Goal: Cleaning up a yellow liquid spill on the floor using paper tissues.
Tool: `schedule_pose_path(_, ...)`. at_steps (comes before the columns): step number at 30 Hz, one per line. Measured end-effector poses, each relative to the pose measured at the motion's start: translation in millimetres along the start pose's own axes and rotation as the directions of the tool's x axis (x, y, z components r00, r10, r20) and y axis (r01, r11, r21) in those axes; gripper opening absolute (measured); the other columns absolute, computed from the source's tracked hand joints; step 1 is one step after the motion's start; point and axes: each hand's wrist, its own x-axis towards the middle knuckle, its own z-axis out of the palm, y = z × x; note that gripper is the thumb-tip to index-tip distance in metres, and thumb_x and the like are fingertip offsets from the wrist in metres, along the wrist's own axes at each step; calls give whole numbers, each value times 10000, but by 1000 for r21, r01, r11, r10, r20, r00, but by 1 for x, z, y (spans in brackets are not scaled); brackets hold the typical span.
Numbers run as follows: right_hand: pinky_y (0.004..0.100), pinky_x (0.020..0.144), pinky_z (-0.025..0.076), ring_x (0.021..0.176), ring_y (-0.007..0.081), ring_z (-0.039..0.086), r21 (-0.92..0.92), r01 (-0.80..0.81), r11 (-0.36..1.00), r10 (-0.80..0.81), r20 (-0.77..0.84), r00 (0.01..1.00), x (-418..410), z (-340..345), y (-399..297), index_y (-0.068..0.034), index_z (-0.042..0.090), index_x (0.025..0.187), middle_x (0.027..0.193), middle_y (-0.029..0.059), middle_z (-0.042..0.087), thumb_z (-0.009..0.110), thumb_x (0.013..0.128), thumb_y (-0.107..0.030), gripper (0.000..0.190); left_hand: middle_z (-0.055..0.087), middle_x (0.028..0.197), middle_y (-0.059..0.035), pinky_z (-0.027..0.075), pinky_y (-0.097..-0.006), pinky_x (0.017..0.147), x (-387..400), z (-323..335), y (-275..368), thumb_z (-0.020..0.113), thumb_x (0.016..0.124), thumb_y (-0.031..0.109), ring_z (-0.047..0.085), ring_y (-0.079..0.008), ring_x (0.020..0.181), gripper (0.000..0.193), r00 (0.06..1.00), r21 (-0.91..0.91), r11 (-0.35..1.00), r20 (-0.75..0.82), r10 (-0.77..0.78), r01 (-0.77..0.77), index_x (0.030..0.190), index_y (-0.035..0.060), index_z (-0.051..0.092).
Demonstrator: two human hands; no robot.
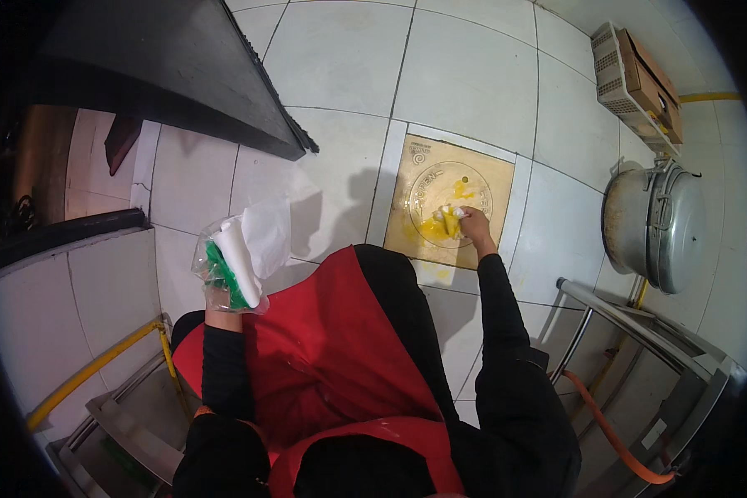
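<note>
My right hand (477, 228) grips a crumpled white paper towel (451, 219) soaked with yellow liquid. It presses the wad against a tan square floor hatch cover (404, 168), which bears moulded writing and a circle. A yellow spill (431, 230) is smeared around the wad, with a smaller patch (462, 188) beyond it and drops on the near white tile. Held up at the left is a roll of white paper towels (239, 264) in a clear and green plastic wrapper, a loose sheet (267, 236) hanging from it. My left hand (216, 292) holds this package, its fingers mostly hidden by the plastic.
A dented metal pot (635, 224) with a clamped lid stands at the right wall. Beyond it, a cardboard box (650, 87) sits in a white plastic crate (616, 87). A metal rack (635, 336) with an orange hose (616, 429) is near right. A dark door (180, 75) juts in far left.
</note>
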Motion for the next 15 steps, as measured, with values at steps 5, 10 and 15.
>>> schedule_pose_path(5, 359, 588, 453, 604, 303, 562, -169, 103, 980, -169, -446, 879, -21, 38, -19, -93, 613, 883, 730, 169, 586, 507, 663, -43, 249, 478, 1131, -128, 457, -357, 806, -14, -11, 5, 477, 799, 163, 514, -254, 983, 436, 1000, -40, 999, 9, -25, 25, 1205, 56, 359)
schedule_pose_path(10, 374, 644, 438, 730, 302, 507, -411, 187, 892, -400, -527, 750, -50, 62, -34, -53, 563, 796, 782, 125, 518, 529, 666, -44, 134, 480, 1127, -129, 460, -358, 802, -13, -8, 3, 476, 798, 160, 517, -254, 978, 433, 997, -88, 994, 48, -63, 67, 1203, 55, 362)
schedule_pose_path(15, 366, 702, 436, 838, 297, 504, -336, 270, 902, -393, -381, 837, -55, 64, -21, -59, 589, 933, 934, 146, 534, 537, 654, -4, 289, 483, 1122, -130, 463, -358, 797, -8, -5, 4, 475, 798, 158, 521, -254, 973, 430, 990, -133, 984, 97, -105, 117, 1200, 54, 365)
